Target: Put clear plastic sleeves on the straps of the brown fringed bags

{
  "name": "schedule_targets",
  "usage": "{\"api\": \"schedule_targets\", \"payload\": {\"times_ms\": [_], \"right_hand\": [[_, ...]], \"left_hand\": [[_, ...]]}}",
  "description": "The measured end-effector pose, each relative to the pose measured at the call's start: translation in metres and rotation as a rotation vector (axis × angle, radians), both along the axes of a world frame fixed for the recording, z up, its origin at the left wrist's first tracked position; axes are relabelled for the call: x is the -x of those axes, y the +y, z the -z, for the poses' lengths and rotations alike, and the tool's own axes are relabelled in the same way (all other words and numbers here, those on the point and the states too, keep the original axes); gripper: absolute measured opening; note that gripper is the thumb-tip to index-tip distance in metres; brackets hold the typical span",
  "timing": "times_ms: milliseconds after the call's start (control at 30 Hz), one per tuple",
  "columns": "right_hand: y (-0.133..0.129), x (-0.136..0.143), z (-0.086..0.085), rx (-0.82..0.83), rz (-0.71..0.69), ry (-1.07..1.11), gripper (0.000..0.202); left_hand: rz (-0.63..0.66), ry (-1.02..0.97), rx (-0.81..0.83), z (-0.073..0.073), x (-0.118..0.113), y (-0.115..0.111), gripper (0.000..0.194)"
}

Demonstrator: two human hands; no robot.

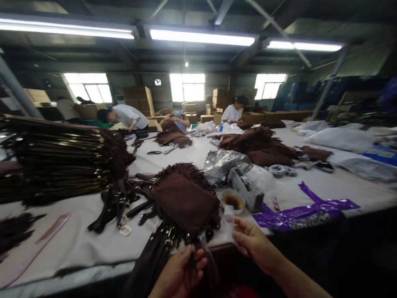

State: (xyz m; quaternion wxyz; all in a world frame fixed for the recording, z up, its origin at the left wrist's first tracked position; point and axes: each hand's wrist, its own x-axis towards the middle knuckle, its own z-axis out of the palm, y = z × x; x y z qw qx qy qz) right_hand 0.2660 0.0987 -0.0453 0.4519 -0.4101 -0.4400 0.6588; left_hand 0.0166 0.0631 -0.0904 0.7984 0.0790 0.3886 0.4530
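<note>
At the table's front edge my left hand (181, 269) is closed, its fingers pinching a dark brown strap. That strap comes from the near side of a brown fringed bag (186, 200), which lies flat on a pile of similar pieces. My right hand (252, 242) pinches a thin white piece of paper or cloth (228, 219); which material, I cannot tell. Just beyond it stands a bowl of brown liquid (232, 200). Dark straps with gold-coloured metal buckles (125, 229) lie left of the bag, and more straps (149, 256) hang over the edge.
A tall stack of brown pieces with metal edges (62, 157) stands left. Right of the bag are a tape dispenser (246, 186), silver wrap (226, 163) and purple plastic (297, 215). More brown bags (260, 147) lie farther back. Several people work across the table (83, 244).
</note>
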Motion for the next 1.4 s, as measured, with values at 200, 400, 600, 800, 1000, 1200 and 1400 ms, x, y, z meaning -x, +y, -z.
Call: {"api": "schedule_targets", "payload": {"times_ms": [200, 400, 600, 800, 1000, 1200, 1400], "right_hand": [[-0.035, 0.084, 0.053, 0.106, -0.135, -0.129, 0.084], [-0.048, 0.089, 0.063, 0.069, -0.148, -0.293, 0.085], [-0.046, 0.078, 0.028, -0.353, 0.056, -0.887, 0.049], [-0.030, 0.092, 0.024, -0.335, -0.026, -0.977, 0.037], [-0.031, 0.089, 0.038, -0.246, -0.035, -0.786, 0.034], [-0.052, 0.082, 0.040, -0.179, -0.102, -0.867, 0.026], [-0.060, 0.086, 0.038, -0.131, -0.154, -0.821, 0.021]], "left_hand": [[0.065, -0.032, -0.165, -0.010, 0.009, -0.012, 0.017], [0.023, 0.192, -0.193, -0.005, 0.004, -0.019, 0.029], [-0.011, 0.403, -0.235, -0.007, -0.004, -0.018, 0.038], [-0.038, 0.402, -0.241, -0.004, -0.007, -0.018, 0.037], [-0.018, 0.272, -0.172, -0.010, 0.007, -0.019, 0.025], [-0.010, 0.115, -0.091, -0.020, 0.012, -0.011, 0.014], [-0.062, 0.162, -0.119, -0.016, -0.002, -0.013, 0.020]]}}
